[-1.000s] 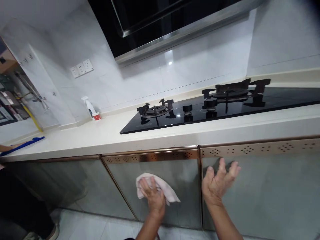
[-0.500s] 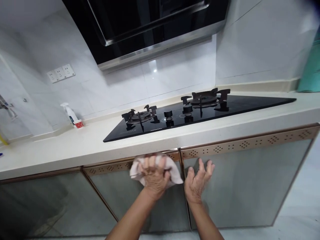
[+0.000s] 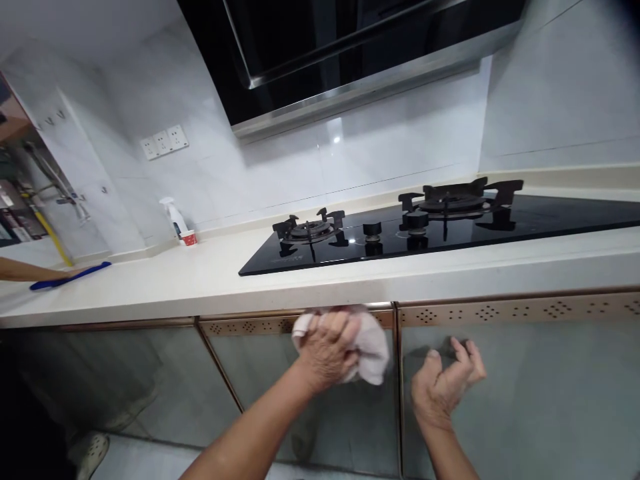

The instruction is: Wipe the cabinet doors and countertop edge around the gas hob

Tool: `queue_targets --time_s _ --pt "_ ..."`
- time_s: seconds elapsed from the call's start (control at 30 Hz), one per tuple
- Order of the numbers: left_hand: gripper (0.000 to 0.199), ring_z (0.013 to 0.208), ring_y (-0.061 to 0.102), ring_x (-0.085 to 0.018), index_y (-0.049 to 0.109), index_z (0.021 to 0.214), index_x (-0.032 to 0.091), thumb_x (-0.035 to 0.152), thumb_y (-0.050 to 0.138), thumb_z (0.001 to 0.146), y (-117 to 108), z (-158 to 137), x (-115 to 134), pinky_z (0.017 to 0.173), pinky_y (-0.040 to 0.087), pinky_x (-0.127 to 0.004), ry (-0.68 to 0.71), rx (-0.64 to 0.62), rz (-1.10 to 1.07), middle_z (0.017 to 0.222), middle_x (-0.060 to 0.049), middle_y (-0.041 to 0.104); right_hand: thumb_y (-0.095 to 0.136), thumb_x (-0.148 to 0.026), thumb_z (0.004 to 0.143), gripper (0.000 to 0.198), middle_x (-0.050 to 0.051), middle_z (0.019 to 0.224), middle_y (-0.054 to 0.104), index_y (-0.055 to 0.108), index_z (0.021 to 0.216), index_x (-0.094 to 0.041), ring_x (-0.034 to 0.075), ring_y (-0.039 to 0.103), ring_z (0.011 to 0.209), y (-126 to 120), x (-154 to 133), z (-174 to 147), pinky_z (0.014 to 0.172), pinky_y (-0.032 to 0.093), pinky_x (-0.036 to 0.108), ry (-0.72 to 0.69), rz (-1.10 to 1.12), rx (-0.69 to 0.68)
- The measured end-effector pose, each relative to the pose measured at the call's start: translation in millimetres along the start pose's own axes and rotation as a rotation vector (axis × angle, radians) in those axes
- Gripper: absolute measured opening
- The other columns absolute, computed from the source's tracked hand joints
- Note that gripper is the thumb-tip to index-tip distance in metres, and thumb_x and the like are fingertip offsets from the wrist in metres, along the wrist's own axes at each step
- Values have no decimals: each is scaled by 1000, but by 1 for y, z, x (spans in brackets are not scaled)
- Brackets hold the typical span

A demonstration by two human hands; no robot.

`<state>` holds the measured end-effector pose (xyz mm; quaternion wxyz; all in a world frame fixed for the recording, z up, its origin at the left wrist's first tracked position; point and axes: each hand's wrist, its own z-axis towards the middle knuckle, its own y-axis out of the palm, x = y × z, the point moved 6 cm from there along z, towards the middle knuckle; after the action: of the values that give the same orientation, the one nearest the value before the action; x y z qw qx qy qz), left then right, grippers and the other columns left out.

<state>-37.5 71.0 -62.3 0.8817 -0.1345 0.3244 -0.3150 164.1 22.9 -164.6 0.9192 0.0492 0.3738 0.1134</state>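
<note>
My left hand (image 3: 326, 355) is wrapped round a pale pinkish-white cloth (image 3: 373, 347). It presses the cloth against the upper part of a cabinet door, over the perforated copper-coloured strip (image 3: 233, 329) just under the counter edge. Part of the strip is hidden behind hand and cloth. My right hand (image 3: 445, 383) holds nothing; its fingers are apart and loosely bent. It is in front of the neighbouring greenish glass door (image 3: 545, 393), below that door's strip. Whether its fingertips touch the glass, I cannot tell.
Above the white counter (image 3: 200, 293) sits a black gas hob (image 3: 350, 257), under a range hood (image 3: 370, 73). A spray bottle (image 3: 174, 217) and a red-white cup (image 3: 189, 237) stand by the wall. At left, another person's arm (image 3: 30, 270) reaches over a blue cloth (image 3: 75, 275); a shoe (image 3: 93, 455) shows below.
My view has swung left, bringing in the other person's arm, blue cloth and shoe. My left hand still holds the cloth on the strip. My right hand's fingers are more bent.
</note>
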Motion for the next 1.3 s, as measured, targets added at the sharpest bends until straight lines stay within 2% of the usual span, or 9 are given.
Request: queue_targets --time_s 0.27,0.4,0.53,0.73,0.87,0.97,1.07,1.17,1.3 --pt "59 126 38 -33 50 130 15 50 46 82 -63 -155 -169 109 25 -52 -460 -9 383 131 -19 45 54 -27 88 56 27 148 34 44 139 -6 36 27 144 7 -16 -4 113 26 65 -36 -26 8" --pt "56 136 27 -37 46 130 15 43 46 83 -71 -181 -195 108 26 -58 -786 61 430 142 -21 30 55 -29 89 61 27 150 31 40 143 -7 38 22 146 12 -17 -7 113 23 68 -37 -44 -7" --pt "54 134 28 -37 44 134 15 40 46 86 -48 -153 -151 107 31 -56 -779 177 361 144 -20 23 55 -30 89 62 27 152 30 38 145 -8 38 20 147 13 -15 -9 113 23 68 -47 -47 -11" --pt "59 132 30 -37 62 123 30 55 69 71 6 -56 -18 109 23 -60 -411 67 120 139 -12 38 55 -31 89 62 27 151 29 39 144 -8 38 20 147 13 -13 -8 113 21 67 -21 -43 -29" --pt "65 131 32 -33 60 129 38 55 74 68 22 -2 43 111 19 -55 -259 47 15 137 -9 46 52 -32 91 40 24 136 46 57 124 -9 35 38 135 -3 -20 10 109 29 62 2 -37 62" --pt "66 129 35 -31 57 133 36 50 74 71 24 17 53 110 21 -52 -299 41 -31 136 -9 48 46 -30 94 27 15 108 57 59 110 -13 27 54 108 -13 -40 20 94 45 49 6 116 69" --pt "57 128 39 -28 52 138 28 41 63 83 22 21 47 109 24 -48 -339 85 -34 132 -11 53 42 -22 95 17 6 91 58 56 104 -18 18 57 85 -1 -75 11 77 48 34 -102 341 -163" --pt "55 125 44 -22 38 147 23 23 46 93 19 21 38 109 25 -43 -319 147 14 126 -10 58 40 -17 95 19 5 92 61 57 103 -19 17 56 86 16 -104 -8 80 46 34 -203 294 -349" --pt "57 131 44 -22 23 154 19 19 35 98 13 15 32 112 26 -42 -240 145 -59 130 -13 57 37 -23 97 32 11 110 60 53 124 -17 22 53 101 25 -114 -18 90 43 42 -209 148 -376"
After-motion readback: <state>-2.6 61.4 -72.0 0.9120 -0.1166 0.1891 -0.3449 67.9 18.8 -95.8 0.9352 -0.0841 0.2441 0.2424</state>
